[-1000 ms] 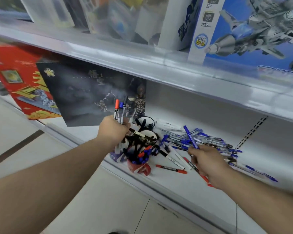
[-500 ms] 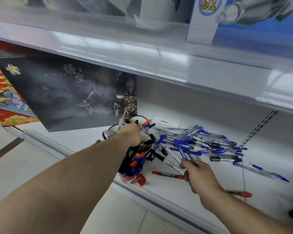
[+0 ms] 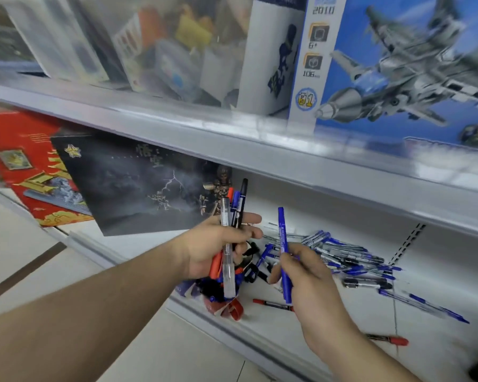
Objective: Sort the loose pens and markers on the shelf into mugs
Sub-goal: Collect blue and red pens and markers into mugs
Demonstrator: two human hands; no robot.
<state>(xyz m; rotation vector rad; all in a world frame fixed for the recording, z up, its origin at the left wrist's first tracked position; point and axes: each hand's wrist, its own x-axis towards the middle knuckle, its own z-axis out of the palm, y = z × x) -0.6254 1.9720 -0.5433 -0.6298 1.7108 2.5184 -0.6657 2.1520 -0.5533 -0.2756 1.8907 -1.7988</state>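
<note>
Pinching a blue marker (image 3: 283, 255) upright, right hand (image 3: 307, 282); left hand (image 3: 215, 246) fingers grip bundled pens (image 3: 229, 244).

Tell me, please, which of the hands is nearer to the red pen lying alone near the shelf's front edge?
Right. The right hand holds a blue marker just above the red pen; the left hand grips a bunch of pens farther left.

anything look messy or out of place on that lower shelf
Yes. A heap of blue-capped pens lies scattered across the white lower shelf instead of standing in mugs. Two red-capped markers lie apart near the front edge, and a black marker lies alone beside the heap.
</note>
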